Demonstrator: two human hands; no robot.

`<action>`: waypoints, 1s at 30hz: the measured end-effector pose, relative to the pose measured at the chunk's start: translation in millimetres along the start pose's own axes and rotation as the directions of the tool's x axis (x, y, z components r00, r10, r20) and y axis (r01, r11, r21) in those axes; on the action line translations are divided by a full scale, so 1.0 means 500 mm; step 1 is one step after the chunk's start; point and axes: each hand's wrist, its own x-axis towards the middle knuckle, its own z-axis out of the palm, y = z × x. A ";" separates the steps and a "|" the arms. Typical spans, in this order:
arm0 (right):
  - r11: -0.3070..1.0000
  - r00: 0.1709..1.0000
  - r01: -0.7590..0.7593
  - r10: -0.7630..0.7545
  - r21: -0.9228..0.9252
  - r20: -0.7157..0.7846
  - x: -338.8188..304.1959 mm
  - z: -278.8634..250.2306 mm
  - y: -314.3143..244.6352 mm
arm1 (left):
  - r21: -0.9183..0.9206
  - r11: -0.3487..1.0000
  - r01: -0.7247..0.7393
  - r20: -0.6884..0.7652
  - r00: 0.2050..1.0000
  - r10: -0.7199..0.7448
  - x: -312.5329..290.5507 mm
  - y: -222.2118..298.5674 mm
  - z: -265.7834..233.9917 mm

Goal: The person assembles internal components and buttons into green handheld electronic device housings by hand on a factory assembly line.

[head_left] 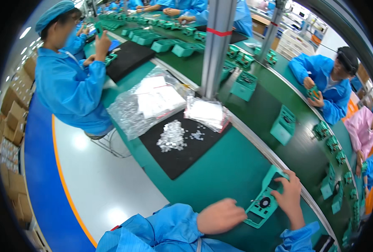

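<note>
Here the person's right hand (288,194) grips a flat green plastic panel (265,198) by its far edge, fingers curled over the rim beside a rectangular cut-out. The panel lies tilted on the green bench (220,168), close to the person's body, and a round black part sits in its middle. The left hand (221,216) is closed into a loose fist and presses against the near end of the same panel; I cannot tell whether anything is pinched inside it. Both forearms wear blue sleeves. Well apart from the hands, further along the bench, a black mat (186,147) carries a heap of small silvery pieces (172,136) with a few strays beside it. Two clear plastic bags (151,103) holding white sheets rest at the mat's far edge, near an upright metal post (216,46). To the right, a dark conveyor belt (295,147) carries more green panels, spaced along its curve. Other workers in blue coats sit around the line, one at the left by another black mat, one across the belt holding a green part.
</note>
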 end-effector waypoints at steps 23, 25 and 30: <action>0.997 0.997 -0.070 0.069 -0.031 -0.041 0.009 0.009 -0.060 | 0.542 0.593 0.595 -0.468 0.800 -0.375 0.034 -0.252 -0.171; 0.998 0.996 -0.058 0.059 0.005 -0.061 0.001 0.005 -0.062 | 0.572 0.562 0.598 -0.467 0.800 -0.376 0.032 -0.265 -0.168; 0.997 0.991 -0.050 0.056 0.053 -0.117 -0.024 0.004 -0.062 | 0.610 0.531 0.588 -0.465 0.809 -0.361 0.020 -0.278 -0.164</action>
